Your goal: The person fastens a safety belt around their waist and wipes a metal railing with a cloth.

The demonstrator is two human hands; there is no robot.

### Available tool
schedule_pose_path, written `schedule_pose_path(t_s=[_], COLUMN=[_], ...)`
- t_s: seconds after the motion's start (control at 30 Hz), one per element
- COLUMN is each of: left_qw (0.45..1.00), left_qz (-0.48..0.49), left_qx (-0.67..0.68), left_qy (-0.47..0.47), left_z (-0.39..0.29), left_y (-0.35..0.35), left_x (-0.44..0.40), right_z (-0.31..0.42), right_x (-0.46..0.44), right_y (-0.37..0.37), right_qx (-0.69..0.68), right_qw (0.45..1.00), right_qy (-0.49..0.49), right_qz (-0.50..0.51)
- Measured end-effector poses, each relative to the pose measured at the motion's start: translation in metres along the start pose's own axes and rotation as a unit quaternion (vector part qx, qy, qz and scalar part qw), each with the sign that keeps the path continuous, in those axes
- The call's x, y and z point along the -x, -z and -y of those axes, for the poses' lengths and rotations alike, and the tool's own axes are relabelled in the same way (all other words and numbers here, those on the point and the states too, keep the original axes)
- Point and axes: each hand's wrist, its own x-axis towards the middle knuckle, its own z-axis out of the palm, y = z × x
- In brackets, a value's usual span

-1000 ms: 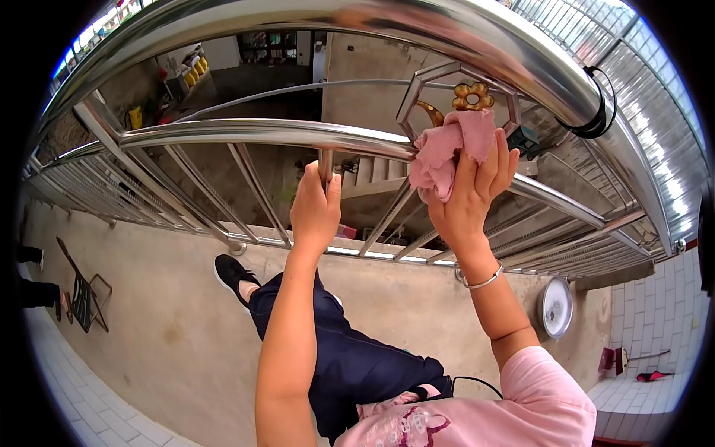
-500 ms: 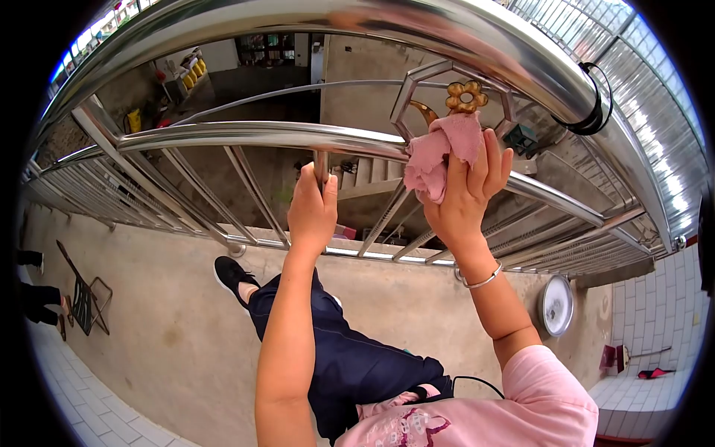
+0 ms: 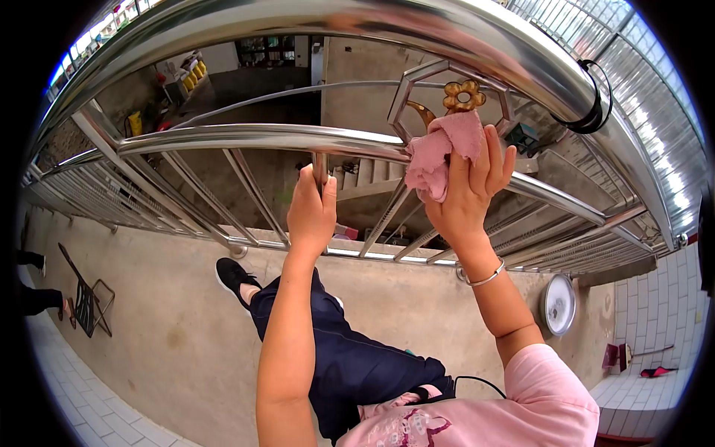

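Observation:
My left hand [image 3: 312,212] is closed around an upright bar [image 3: 320,165] of the shiny metal railing [image 3: 261,137], just under its middle rail. Up and to the right, my right hand [image 3: 469,190] holds a crumpled pink cloth [image 3: 445,153] against the railing. The cloth covers part of the middle rail and the lower part of a gold flower ornament [image 3: 463,96]. That ornament sits inside a hexagonal metal frame [image 3: 401,104]. My right thumb and part of the fingers are hidden by the cloth.
A wide top rail [image 3: 357,18] curves over everything, with a black cable [image 3: 596,112] looped on it. A metal basin [image 3: 558,304] stands on the right, a folding stool [image 3: 89,302] on the left. Another person's leg [image 3: 41,300] shows at the left edge. Below lies a lower yard with steps [image 3: 372,175].
Hardly anything differs. My right hand and the cloth have shifted very slightly right, and the view has tilted a little. My left hand keeps its hold.

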Motion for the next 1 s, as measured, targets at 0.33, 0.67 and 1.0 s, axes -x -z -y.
schedule_pose_path(t_s=[0.33, 0.67, 1.0], left_qw=[1.000, 0.999, 0.998], left_qz=[0.015, 0.047, 0.045], left_qx=[0.010, 0.008, 0.027], left_qy=[0.010, 0.025, 0.034], left_z=[0.001, 0.001, 0.003], left_y=[0.000, 0.004, 0.002], left_x=[-0.002, -0.002, -0.002], right_z=[0.003, -0.008, -0.013], right_x=[-0.038, 0.036, 0.019], right_y=[0.002, 0.058, 0.065], right_qx=[-0.008, -0.231, -0.558], right_qw=[0.999, 0.959, 0.783], right_qy=[-0.001, -0.093, -0.273], right_qz=[-0.046, 0.138, 0.038])
